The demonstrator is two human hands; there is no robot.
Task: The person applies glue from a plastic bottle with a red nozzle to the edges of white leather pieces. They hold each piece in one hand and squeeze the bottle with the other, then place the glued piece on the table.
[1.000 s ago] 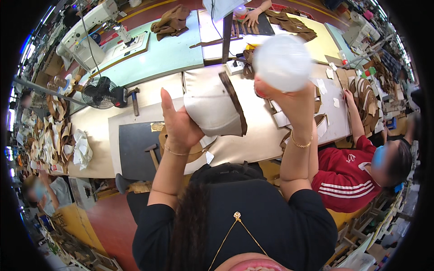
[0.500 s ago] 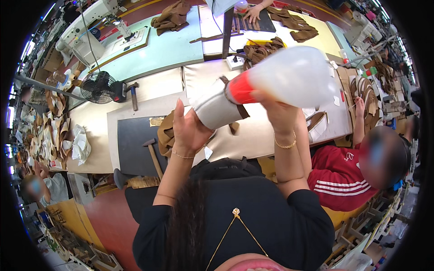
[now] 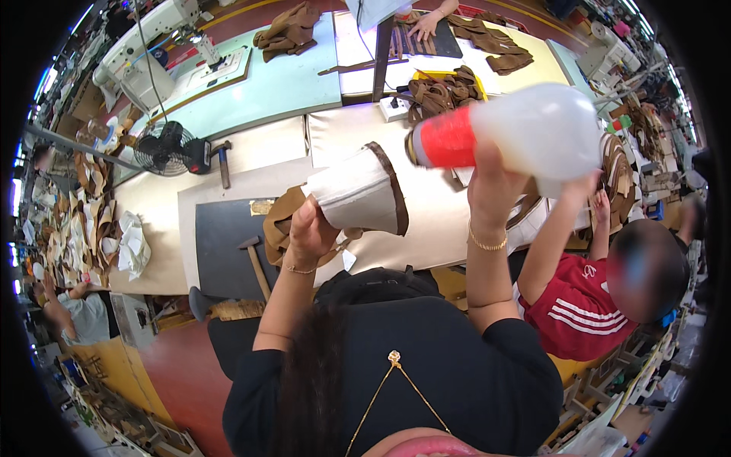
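My left hand (image 3: 311,234) grips a tube-like shaft piece (image 3: 358,190), pale grey-white inside out with a brown edge round its open right end. Brown material (image 3: 280,228) hangs beside that hand; whether it joins the shaft I cannot tell. Closed round a translucent white squeeze bottle (image 3: 544,129) is my right hand (image 3: 495,179). The bottle lies on its side, its red collar (image 3: 448,139) and dark tip pointing left toward the shaft's open end, apart from it. Motion blurs the bottle somewhat.
A hammer (image 3: 257,266) lies on a dark board (image 3: 225,244), and another hammer (image 3: 223,164) near a black fan (image 3: 164,146). A yellow tray (image 3: 481,85) holds brown pieces beyond the bottle. At right, a co-worker in red (image 3: 575,305) reaches an arm close behind the bottle.
The bottle has drawn right, out of contact with the shaft's open end. My left hand has turned the shaft, showing more of its pale inside. The co-worker's arm has shifted right.
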